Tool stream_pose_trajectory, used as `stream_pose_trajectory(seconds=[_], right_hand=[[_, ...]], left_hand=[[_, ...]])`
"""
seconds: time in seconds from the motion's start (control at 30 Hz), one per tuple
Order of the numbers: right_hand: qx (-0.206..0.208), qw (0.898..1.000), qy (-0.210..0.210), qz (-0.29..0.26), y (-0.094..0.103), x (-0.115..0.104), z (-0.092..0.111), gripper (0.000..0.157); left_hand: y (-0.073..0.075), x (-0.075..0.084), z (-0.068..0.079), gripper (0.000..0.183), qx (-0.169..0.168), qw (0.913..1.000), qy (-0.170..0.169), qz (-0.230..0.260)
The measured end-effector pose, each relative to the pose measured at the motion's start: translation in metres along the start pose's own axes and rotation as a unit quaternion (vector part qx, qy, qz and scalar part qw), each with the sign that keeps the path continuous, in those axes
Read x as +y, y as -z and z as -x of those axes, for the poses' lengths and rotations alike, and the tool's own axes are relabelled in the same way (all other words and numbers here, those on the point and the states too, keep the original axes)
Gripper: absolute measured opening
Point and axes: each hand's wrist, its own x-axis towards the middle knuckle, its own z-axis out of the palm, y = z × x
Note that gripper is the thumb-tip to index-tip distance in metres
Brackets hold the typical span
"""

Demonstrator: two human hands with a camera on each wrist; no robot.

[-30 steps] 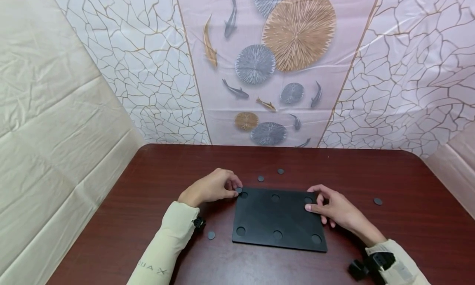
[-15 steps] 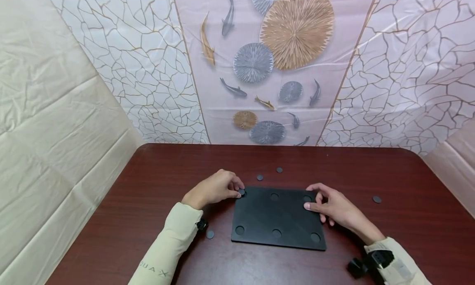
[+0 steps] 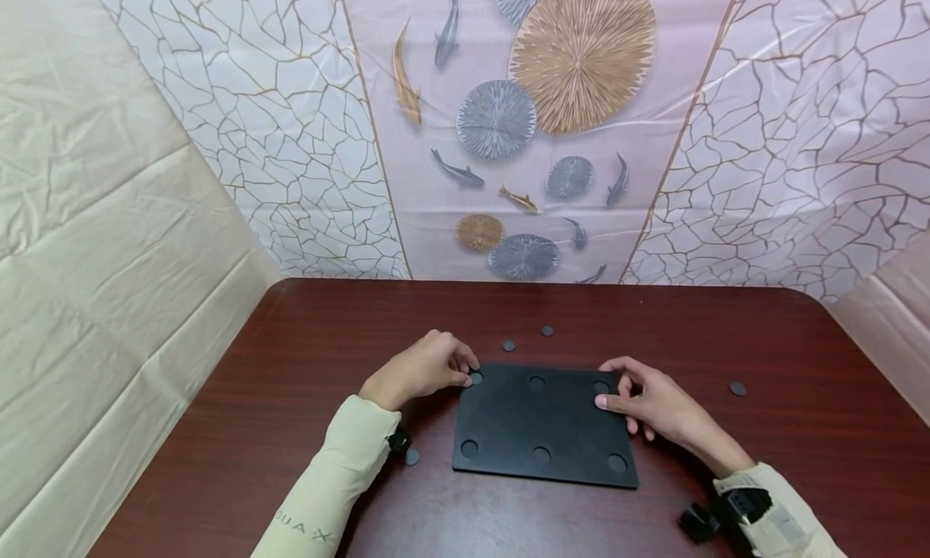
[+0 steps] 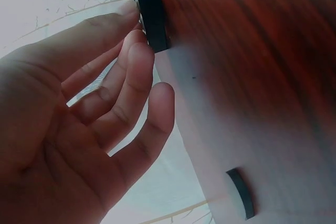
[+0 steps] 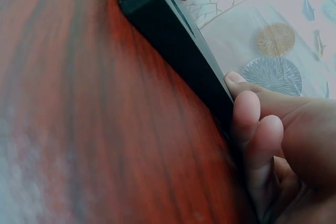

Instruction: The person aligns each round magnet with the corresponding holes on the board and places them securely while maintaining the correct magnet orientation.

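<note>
A flat black board (image 3: 541,421) with round recesses lies on the dark red table (image 3: 349,324). At its far left corner, my left hand (image 3: 425,370) has thumb and fingertips around a small dark grey disc (image 3: 476,378), which sits over the recess there. The left wrist view shows these fingers (image 4: 140,66) bunched at the board's corner, with the disc hidden. My right hand (image 3: 661,413) grips the board's right side, thumb on top near the far right recess. In the right wrist view the other fingers (image 5: 247,114) lie along the board's edge.
Two loose discs lie beyond the board, a nearer disc (image 3: 508,346) and a farther disc (image 3: 547,331). Another disc (image 3: 737,388) is to the right, and one more disc (image 3: 412,457) lies beside my left wrist. A patterned cloth (image 3: 450,211) hangs behind the table.
My left hand has moved slightly right with the disc, from just outside the board's corner onto the far left recess. The disc now looks lower and flatter. The right hand keeps its hold.
</note>
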Motion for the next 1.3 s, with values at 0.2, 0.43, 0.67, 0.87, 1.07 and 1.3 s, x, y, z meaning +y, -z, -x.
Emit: stream_pose_trajectory(seconds=[0.2,0.43,0.67,0.87,1.07,1.3], right_hand=[[-0.001,1.000,0.002,-0.007,-0.001,-0.001,0.001,0.056],[-0.003,1.000,0.003,-0.004,-0.002,-0.001,0.001,0.056],[0.000,1.000,0.006,-0.003,-0.002,-0.001,0.001,0.056],[0.000,1.000,0.010,-0.004,-0.002,-0.001,0.002,0.057],[-0.002,1.000,0.002,0.001,-0.001,-0.001,0.001,0.055],[-0.001,1.000,0.005,-0.006,0.000,-0.001,0.001,0.056]], left_hand=[[-0.001,-0.001,0.000,0.015,0.000,1.0000,0.001,0.005],[-0.003,0.000,0.000,0.012,0.005,1.0000,0.001,0.004],[0.001,-0.002,0.002,0.014,-0.005,0.9999,-0.009,0.004],[0.015,-0.008,0.008,0.022,-0.008,1.0000,-0.004,0.004],[0.031,-0.016,0.017,0.027,-0.008,0.9999,-0.001,0.009],[0.046,-0.028,0.030,0.031,-0.028,0.9996,0.001,0.008]])
